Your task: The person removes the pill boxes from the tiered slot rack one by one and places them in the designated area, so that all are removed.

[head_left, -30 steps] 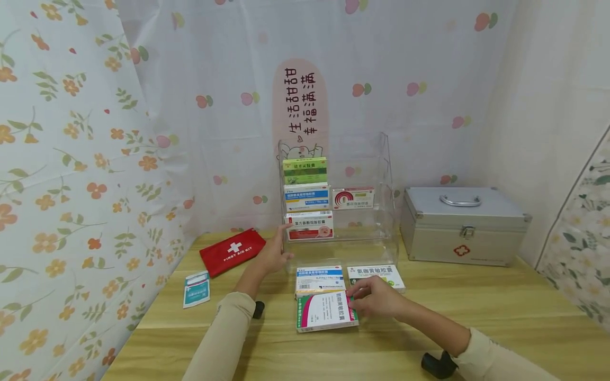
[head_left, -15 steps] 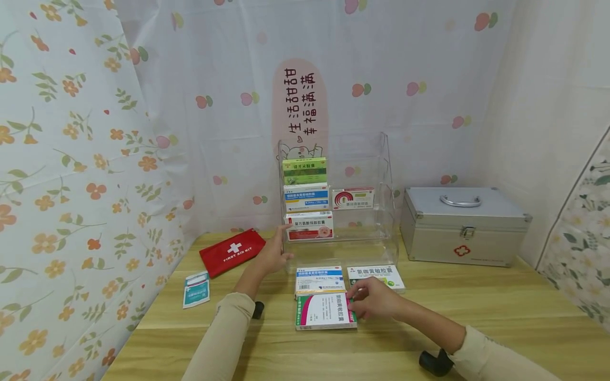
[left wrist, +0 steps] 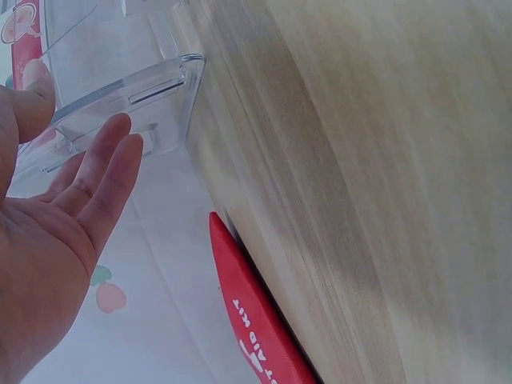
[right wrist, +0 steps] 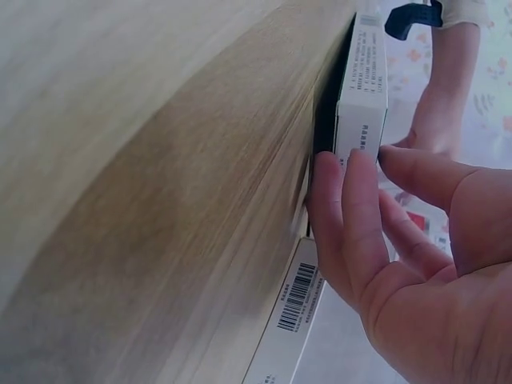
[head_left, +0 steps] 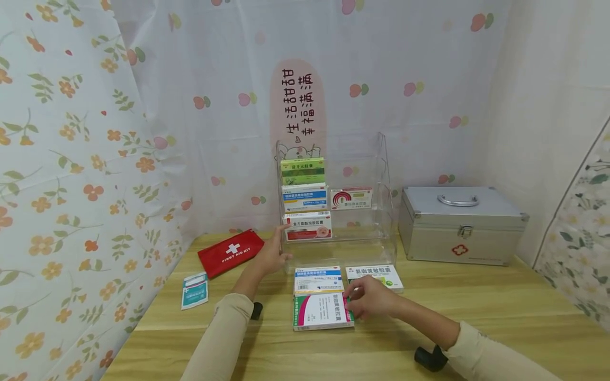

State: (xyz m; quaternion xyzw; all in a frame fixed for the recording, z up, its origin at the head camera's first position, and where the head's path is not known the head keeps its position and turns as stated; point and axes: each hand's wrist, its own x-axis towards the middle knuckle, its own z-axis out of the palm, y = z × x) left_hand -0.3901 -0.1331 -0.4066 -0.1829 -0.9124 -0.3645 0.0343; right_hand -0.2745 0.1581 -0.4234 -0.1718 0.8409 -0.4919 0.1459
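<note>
My right hand (head_left: 374, 299) pinches the right edge of a green, white and magenta medicine box (head_left: 319, 312) on the table. In the right wrist view, its thumb is on the top face and fingers (right wrist: 364, 216) meet the box's end. A blue and white medicine box (head_left: 316, 279) lies just behind, with a white one (head_left: 376, 276) to its right. My left hand (head_left: 271, 256) is at the left side of a clear display rack (head_left: 364, 248), fingers loosely extended. One fingertip reaches a red and white medicine box (head_left: 308, 228) on the rack; exact contact is unclear.
Higher on the rack sit a green box (head_left: 302, 172), a blue-white box (head_left: 305, 199) and a red-white box (head_left: 351, 199). A silver first-aid case (head_left: 462, 225) stands right. At left lie a red first-aid pouch (head_left: 230, 253) and a teal-white sachet (head_left: 194, 291).
The pinched medicine box has turned slightly and shifted a little left, now lying squarer to the blue and white one. Both hands otherwise keep their places; the head view has shifted slightly.
</note>
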